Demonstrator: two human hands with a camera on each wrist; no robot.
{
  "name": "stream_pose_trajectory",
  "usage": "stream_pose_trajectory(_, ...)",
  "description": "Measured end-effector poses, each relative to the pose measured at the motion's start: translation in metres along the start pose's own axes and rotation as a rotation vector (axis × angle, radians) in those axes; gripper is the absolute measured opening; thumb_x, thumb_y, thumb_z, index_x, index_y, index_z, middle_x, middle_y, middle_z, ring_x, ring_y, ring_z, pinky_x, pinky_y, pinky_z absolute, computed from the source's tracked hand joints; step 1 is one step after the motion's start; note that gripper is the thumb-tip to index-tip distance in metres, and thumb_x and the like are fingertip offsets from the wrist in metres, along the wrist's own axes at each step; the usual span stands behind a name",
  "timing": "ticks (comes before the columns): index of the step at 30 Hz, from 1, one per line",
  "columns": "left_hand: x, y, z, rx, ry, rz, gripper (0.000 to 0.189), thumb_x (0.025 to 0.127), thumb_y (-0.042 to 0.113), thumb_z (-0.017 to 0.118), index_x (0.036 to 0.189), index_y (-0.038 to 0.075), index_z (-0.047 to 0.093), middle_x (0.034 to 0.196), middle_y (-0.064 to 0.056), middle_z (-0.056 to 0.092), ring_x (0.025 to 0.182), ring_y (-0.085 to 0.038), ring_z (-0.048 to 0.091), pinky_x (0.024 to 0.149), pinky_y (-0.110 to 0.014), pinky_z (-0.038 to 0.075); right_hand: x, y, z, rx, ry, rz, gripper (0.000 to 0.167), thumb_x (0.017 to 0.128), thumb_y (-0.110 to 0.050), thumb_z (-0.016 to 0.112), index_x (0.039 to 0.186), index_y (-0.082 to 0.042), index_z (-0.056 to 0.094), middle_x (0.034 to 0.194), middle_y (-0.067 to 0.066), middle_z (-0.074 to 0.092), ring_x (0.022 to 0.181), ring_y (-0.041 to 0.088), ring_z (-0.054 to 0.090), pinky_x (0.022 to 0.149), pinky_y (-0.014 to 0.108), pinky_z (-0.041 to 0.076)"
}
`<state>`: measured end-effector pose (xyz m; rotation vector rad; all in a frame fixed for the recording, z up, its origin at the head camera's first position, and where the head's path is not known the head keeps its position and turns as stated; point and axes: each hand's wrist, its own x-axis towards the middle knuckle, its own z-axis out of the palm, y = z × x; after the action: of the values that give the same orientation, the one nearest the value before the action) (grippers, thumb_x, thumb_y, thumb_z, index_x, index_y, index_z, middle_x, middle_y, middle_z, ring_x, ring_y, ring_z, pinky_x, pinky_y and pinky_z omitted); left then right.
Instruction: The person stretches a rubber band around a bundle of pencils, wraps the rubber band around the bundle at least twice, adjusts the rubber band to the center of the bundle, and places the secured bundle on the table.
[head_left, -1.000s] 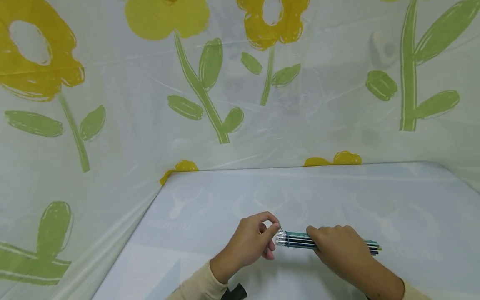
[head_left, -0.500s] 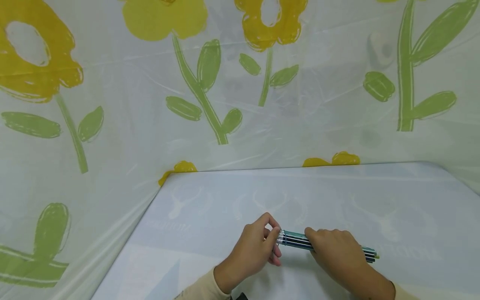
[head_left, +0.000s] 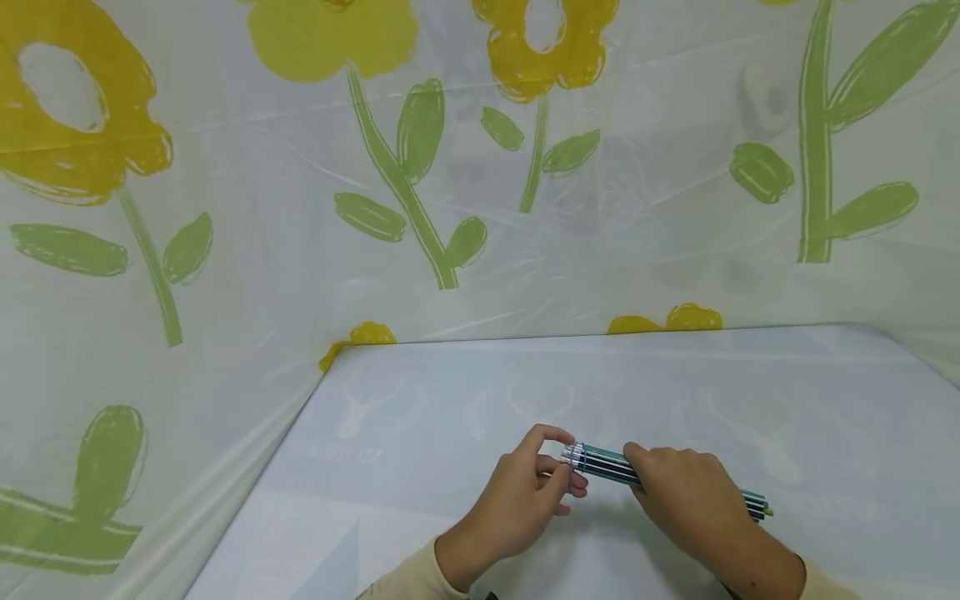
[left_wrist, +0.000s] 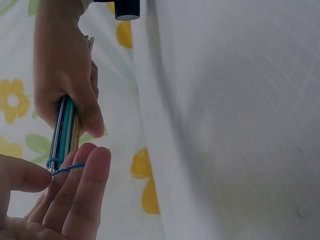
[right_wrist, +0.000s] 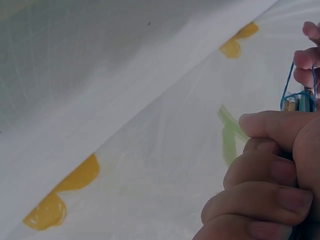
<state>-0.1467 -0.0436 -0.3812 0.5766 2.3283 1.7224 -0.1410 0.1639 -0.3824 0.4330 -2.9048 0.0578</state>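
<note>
Band work looks partway, we'd judge. Done as far as we see: the pencils (head_left: 609, 465) are gathered into one tight bundle, ends roughly lined up on the left side, and a blue band (left_wrist: 70, 167) goes round them near that pale end. Not done: a loop of the band stands off the bundle, stretched over fingers of the left hand (head_left: 521, 500), so it's not lying snug all the way round. Whether that loop is being wound on or worked off, we can't tell; number of turns, can't count either.

Hands: right hand (head_left: 690, 500) is wrapped firmly round the middle of the bundle, thumb toward the banded end. Left hand has its fingers spread at the pale ends, band strung across them; we don't see it gripping the pencils themselves. The two hands are apart, a stretch of bare bundle between them.

Bundle location: held above the white table (head_left: 390, 517), at its near side, roughly crosswise, far end poking out past the right hand. What we judge is left: settle or free that loop, then get the left fingers clear, then set the bundle down.
</note>
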Motion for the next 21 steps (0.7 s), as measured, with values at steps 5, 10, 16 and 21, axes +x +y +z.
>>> stream_pose_trajectory(5,0.002,-0.001,-0.001,-0.079,-0.005,-0.017,0.033,0.099,0.006,0.052,0.13,0.017,0.046,0.105,-0.013,0.074,0.091,-0.022,0.075,0.065,-0.027,0.061,0.001,0.0,-0.002,0.022,-0.005,0.01,0.02,0.081,-0.018,0.081,0.084,-0.016,0.061,0.06,-0.007,0.056,0.051,0.012,0.042,0.047,0.028,0.038)
stream_pose_trajectory(10,0.005,-0.004,-0.001,-0.16,0.0,-0.025,0.036,0.097,0.004,0.057,0.13,0.016,0.05,0.107,-0.007,0.071,0.093,-0.026,0.075,0.064,-0.03,0.061,0.001,-0.001,-0.003,0.031,0.011,0.005,0.021,0.08,-0.018,0.082,0.084,-0.017,0.062,0.06,-0.008,0.057,0.051,0.011,0.042,0.047,0.028,0.038)
stream_pose_trajectory(16,0.006,-0.009,-0.001,-0.197,0.025,0.045,0.035,0.091,-0.003,0.06,0.123,0.009,0.059,0.104,-0.008,0.07,0.089,-0.016,0.073,0.066,-0.03,0.061,0.001,-0.003,-0.004,0.034,0.017,-0.006,0.021,0.079,-0.019,0.083,0.084,-0.018,0.063,0.06,-0.009,0.056,0.051,0.01,0.041,0.047,0.026,0.038)
stream_pose_trajectory(21,0.006,-0.01,-0.001,-0.068,0.07,0.109,0.033,0.088,-0.001,0.065,0.118,0.011,0.064,0.104,-0.004,0.07,0.093,-0.012,0.069,0.076,-0.024,0.059,0.001,-0.002,-0.005,0.014,0.001,-0.005,0.02,0.078,-0.02,0.084,0.085,-0.018,0.066,0.06,-0.008,0.058,0.052,0.01,0.042,0.049,0.026,0.04)
